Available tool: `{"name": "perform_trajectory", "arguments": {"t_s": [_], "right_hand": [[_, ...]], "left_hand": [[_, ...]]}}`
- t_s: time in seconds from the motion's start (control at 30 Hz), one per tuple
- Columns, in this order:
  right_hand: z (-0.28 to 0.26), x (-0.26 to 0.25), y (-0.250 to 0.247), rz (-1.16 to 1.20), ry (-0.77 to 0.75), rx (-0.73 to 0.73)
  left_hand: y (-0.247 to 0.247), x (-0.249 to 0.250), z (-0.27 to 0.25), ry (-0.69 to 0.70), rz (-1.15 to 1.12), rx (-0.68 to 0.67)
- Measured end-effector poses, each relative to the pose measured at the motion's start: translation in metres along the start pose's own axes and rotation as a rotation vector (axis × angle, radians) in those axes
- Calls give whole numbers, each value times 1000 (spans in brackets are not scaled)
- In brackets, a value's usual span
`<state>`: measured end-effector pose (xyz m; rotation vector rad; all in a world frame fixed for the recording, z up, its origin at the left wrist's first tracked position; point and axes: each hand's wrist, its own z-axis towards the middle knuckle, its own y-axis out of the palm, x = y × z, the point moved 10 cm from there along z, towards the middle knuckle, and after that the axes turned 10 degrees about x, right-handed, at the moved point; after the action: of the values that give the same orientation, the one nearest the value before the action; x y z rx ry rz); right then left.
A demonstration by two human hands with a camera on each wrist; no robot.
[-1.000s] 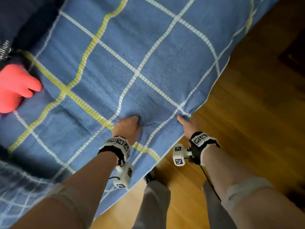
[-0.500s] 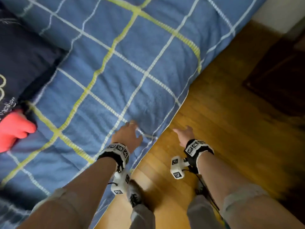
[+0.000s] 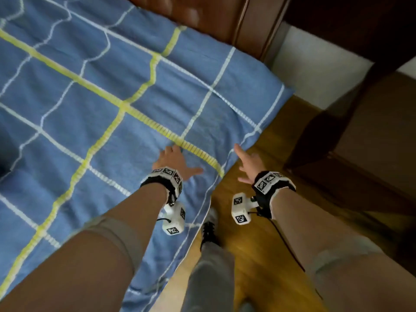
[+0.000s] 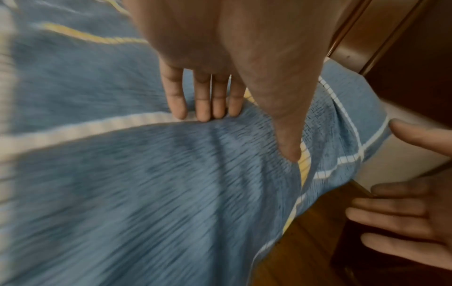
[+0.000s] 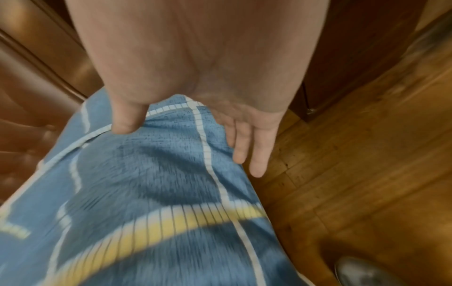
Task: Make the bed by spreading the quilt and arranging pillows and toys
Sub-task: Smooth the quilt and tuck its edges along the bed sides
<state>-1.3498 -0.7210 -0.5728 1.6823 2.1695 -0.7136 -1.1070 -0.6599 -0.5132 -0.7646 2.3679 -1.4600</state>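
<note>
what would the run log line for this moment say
step: smoothing quilt | left hand: flat on quilt near edge | right hand: open at quilt's side edge | floor: wood

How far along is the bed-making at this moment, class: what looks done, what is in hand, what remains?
Done: the quilt lies spread over the bed, reaching the corner by the headboard. In hand: the left hand presses flat on it near the edge, and the right hand reaches open-fingered along its hanging side. Left: some wrinkles show; no pillows or toys are in view, so arranging them cannot be judged.
</note>
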Motion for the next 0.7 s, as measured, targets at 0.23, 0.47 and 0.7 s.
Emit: {"name": "perform_trajectory", "arguments": {"t_s": [0.23,0.47,0.7], "right_hand": [[101,-67,19,-164,-163,172],[108,-77,-31,-584,-102,284],[107,-109,-71,-651,-137,216]], "left_hand": [[33,49,70,177,185,-167],[18,82,60,325,137,-378],[18,107,50,147,111,-353]]}}
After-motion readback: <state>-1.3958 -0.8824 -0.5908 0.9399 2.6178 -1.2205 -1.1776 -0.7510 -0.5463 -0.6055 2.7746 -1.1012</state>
